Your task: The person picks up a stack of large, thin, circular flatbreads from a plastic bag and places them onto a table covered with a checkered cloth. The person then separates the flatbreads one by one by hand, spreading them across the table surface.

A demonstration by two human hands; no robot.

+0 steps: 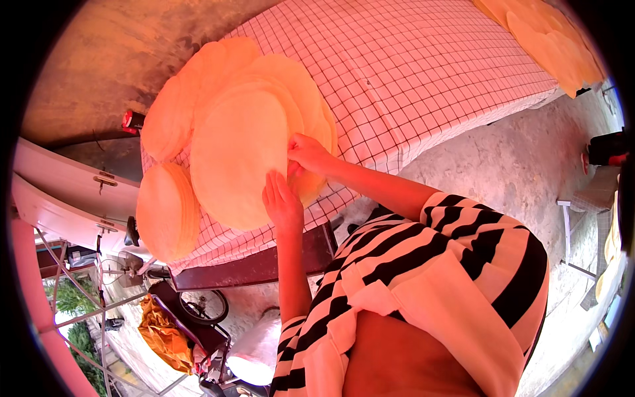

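Thin round pale sheets [238, 154] lie in a large overlapping pile on a table with a checked cloth [377, 74]. My left hand [284, 201] rests with its fingers together on the lower right rim of the top sheet. Beside that rim, my right hand [310, 156] has its fingers curled at the sheet's edge; whether they pinch it is hard to see. A neat stack of similar rounds [166, 211] stands at the near left corner of the cloth, and a fanned row of rounds [173, 109] lies behind it.
More thin sheets [545, 39] hang over the table's far right end. White cabinet-like panels [74, 183] are at the left. Below the table stand a wheeled cart or cycle [203, 305] with an orange cloth or bag [163, 337] and a pedestal fan [124, 268]. Concrete floor [476, 164] lies right.
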